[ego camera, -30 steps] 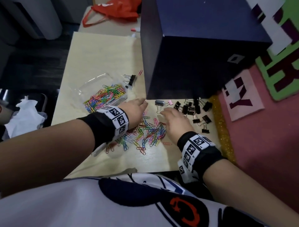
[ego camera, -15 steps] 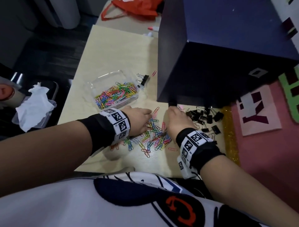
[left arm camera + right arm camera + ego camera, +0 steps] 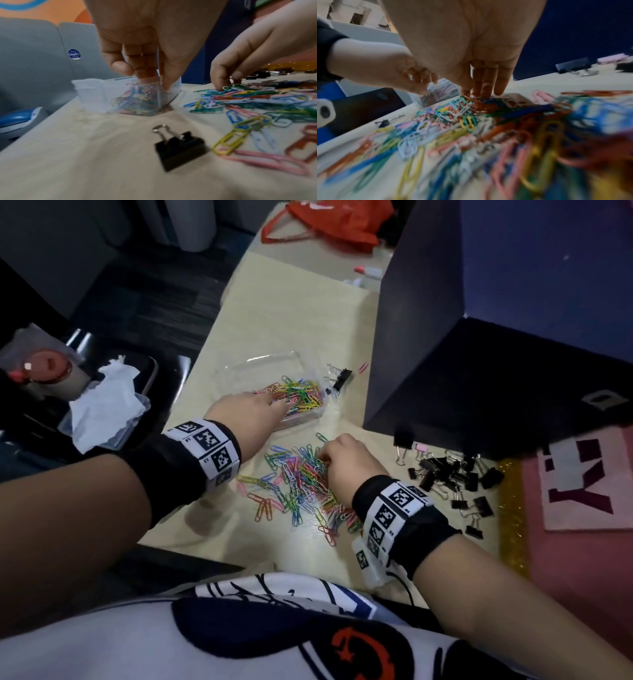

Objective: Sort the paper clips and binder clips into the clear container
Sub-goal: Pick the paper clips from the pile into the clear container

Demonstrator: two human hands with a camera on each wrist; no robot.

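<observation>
The clear container (image 3: 260, 361) (image 3: 89, 92) (image 3: 443, 88) sits on the table's left and holds several coloured paper clips. My left hand (image 3: 274, 404) (image 3: 150, 81) (image 3: 426, 86) reaches down into it, fingers and thumb bunched on paper clips. A loose pile of paper clips (image 3: 298, 481) (image 3: 257, 94) (image 3: 471, 121) lies in front of me. My right hand (image 3: 325, 455) (image 3: 226, 82) (image 3: 479, 93) pinches clips at the pile's far edge. Black binder clips (image 3: 452, 474) lie heaped to the right. One binder clip (image 3: 180, 147) lies under my left wrist.
A tall dark blue box (image 3: 479, 354) stands just behind the pile and the binder clips. Another binder clip (image 3: 342, 378) lies beside the container. A tray with white tissue (image 3: 102, 405) sits off the table's left edge. A pink mat (image 3: 582, 559) borders the right.
My left hand has moved from the pile up into the clear container. My right hand has shifted left from near the box edge onto the pile of paper clips.
</observation>
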